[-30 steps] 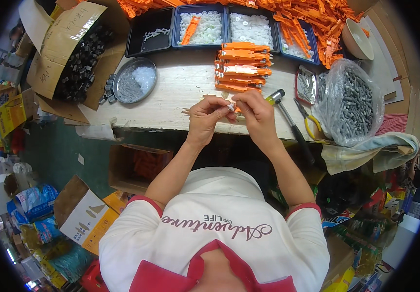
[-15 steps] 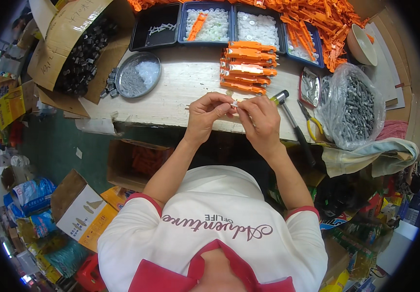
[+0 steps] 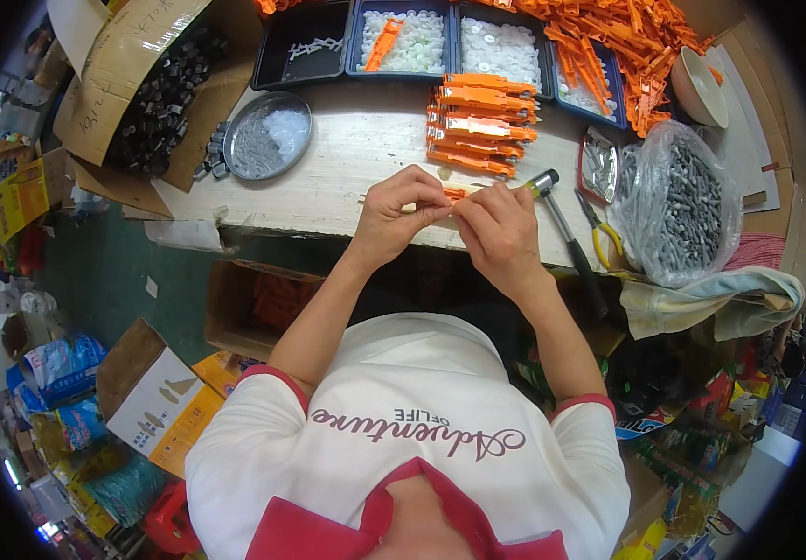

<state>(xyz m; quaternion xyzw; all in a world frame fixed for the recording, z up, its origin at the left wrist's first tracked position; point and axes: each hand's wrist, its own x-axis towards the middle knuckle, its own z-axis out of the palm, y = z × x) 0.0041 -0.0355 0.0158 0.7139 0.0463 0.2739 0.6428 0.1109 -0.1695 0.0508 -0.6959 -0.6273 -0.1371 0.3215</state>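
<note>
The left hand (image 3: 394, 217) and the right hand (image 3: 502, 224) are meeting above the front part of the worktop (image 3: 356, 131), their fingertips almost touching. Each is pinching, thumb drawn against forefinger, and the two seem to be sharing one small piece, though the fingers are hiding nearly all of it, so its shape and tilt cannot be told. An orange part (image 3: 456, 193) is lying on the worktop just beyond those fingertips, in the gap between the hands. Its long axis appears to be running left to right, roughly along the front edge; the hands are covering its ends, so neither is clearly the nearer.

Straight ahead and farther off, a stack (image 3: 482, 126) of like orange pieces is lying with its long axes also running roughly left to right. The hammer (image 3: 572, 245) is resting just beside the right hand, its head toward the far side and its handle slanting back over the front edge. Pliers (image 3: 595, 224) are lying to its right, near a clear bag (image 3: 685, 210). A round dish (image 3: 261, 176) is sitting beyond the left hand, well off to the left.
</note>
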